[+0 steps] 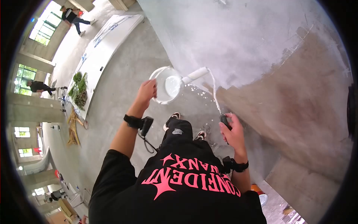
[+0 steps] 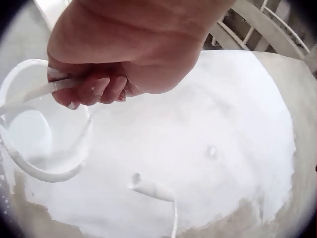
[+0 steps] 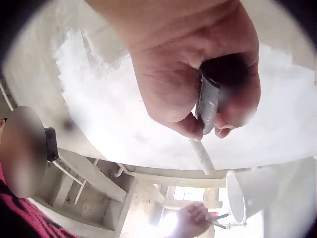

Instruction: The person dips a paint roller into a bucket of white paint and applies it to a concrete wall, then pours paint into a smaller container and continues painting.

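A white bucket (image 1: 164,98) with white paint in its bottom hangs by its handle from the left hand (image 1: 148,90); in the left wrist view the curled fingers of that hand (image 2: 129,47) grip the handle (image 2: 37,93). The right hand (image 1: 233,132) holds the black handle (image 1: 225,121) of a paint roller, also seen in the right wrist view, where the hand (image 3: 198,74) wraps round the grip (image 3: 208,101). The white roller (image 1: 195,75) is beside the bucket's rim, in front of the wall; whether they touch I cannot tell.
The wall (image 1: 238,44) is partly white, with bare brown-grey plaster (image 1: 291,100) beside it. White drips dot the floor (image 1: 123,82). On the left lie a long white sheet (image 1: 108,44), green plants (image 1: 79,89) and people stand farther off. An orange-rimmed can (image 1: 260,194) is behind the right arm.
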The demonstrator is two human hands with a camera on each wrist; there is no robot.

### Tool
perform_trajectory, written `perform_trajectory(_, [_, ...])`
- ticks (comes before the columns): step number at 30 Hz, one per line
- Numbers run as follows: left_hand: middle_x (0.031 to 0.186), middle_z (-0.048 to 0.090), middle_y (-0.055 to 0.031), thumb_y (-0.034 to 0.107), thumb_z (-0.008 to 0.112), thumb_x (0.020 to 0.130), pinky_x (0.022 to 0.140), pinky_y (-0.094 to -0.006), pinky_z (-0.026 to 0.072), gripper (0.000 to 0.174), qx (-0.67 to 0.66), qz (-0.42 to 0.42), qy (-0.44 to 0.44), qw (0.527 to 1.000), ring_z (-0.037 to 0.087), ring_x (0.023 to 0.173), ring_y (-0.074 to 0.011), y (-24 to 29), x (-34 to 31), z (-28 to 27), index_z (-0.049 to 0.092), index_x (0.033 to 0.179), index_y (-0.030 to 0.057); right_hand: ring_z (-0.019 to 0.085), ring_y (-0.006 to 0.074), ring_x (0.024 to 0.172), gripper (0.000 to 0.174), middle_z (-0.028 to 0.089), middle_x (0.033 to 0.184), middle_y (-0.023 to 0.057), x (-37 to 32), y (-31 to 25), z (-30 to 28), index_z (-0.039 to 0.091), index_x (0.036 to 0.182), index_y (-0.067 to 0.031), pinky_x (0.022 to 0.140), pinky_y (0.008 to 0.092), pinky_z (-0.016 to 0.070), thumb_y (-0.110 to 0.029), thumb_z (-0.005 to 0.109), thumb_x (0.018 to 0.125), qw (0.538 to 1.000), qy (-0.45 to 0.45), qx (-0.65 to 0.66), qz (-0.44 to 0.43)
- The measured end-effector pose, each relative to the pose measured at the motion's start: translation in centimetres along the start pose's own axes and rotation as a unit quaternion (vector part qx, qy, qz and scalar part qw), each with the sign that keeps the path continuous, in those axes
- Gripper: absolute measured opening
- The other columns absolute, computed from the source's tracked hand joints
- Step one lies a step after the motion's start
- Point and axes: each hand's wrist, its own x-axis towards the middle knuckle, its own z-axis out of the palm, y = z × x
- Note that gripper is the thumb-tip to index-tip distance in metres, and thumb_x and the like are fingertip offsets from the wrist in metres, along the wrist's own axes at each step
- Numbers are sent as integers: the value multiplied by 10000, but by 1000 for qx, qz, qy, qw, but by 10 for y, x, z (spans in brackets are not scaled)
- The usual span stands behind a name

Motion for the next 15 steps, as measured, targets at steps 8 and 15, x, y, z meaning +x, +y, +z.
perform_trajectory(8, [550,313,68,236,444,955,453,-243,300,271,-82,64,-43,994,298,465,-62,37,-23,86,455,721,101,523,101,476,395,613,647,46,-11,-47,23,474,1178,-32,418,256,379,-120,628,825,992,5,-118,-47])
perform_trajectory(15, [560,390,53,237,453,944,436,-234,291,314,32,123,-55,990,348,479,-51,19,-24,114,457,660,101,535,138,502,442,639,845,163,17,-84,41,402,1250,14,404,276,431,-62,542,838,978,-67,107,165])
